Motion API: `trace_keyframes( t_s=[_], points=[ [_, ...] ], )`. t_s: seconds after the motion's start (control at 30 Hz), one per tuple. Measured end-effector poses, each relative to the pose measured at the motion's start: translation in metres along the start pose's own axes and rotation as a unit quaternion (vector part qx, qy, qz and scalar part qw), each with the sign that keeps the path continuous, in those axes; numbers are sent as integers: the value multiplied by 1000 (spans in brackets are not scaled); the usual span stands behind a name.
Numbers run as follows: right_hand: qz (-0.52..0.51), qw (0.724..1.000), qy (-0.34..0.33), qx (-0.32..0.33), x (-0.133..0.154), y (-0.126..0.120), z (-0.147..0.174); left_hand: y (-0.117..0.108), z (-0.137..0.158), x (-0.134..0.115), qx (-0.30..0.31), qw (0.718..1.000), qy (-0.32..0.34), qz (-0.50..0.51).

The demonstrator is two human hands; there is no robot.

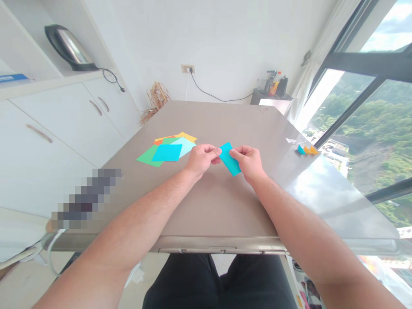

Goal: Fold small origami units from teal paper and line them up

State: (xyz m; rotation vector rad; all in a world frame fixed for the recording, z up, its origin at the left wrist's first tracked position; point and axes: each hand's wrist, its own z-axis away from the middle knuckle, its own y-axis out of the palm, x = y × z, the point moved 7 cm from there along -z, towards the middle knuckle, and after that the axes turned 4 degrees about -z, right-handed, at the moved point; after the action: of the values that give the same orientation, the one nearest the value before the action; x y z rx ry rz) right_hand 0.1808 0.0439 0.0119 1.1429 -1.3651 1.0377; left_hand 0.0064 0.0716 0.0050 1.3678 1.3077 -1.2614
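Between my two hands, above the middle of the table, is a blue sheet of paper (pixel 230 161), a narrow rectangle that looks folded and is tilted. My left hand (pixel 205 158) pinches its upper left edge between thumb and fingers. On the other side my right hand (pixel 247 161) grips the right edge, the thumb lying on top of the paper. Left of my hands lies a loose spread of coloured paper sheets, with a blue square sheet (pixel 167 152) on top, a green sheet (pixel 149 156) under it, and light blue, orange and yellow ones behind.
Small folded paper pieces (pixel 308 150), blue and yellow, stand near the table's (pixel 212 206) right edge. A blurred-out dark object (pixel 90 197) lies at the left edge. Beyond are a kettle (pixel 69 48) on a shelf, a small cabinet (pixel 272 99) and a window (pixel 363 107).
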Motion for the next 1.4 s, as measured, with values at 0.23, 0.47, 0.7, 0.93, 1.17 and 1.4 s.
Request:
trace_keyframes(
  t_s=[0.23,0.47,0.7,0.93,1.17,1.4],
  points=[
    [20,999,-25,-38,-2,-4,0,5,5,-3,-18,1000,-3,1],
    [-2,999,-44,-23,-1,3,3,22,11,-8,58,998,18,16],
    [-25,999,-22,13,-2,9,3,20,11,-8,69,997,20,14],
    [-44,997,-7,60,-6,17,2,20,12,-11,96,995,23,-20],
    [-74,996,-17,-45,-4,-3,-7,7,6,1,43,998,-1,-48],
    [-111,993,0,-45,-7,-6,-7,7,6,1,28,1000,6,3]
  ],
)
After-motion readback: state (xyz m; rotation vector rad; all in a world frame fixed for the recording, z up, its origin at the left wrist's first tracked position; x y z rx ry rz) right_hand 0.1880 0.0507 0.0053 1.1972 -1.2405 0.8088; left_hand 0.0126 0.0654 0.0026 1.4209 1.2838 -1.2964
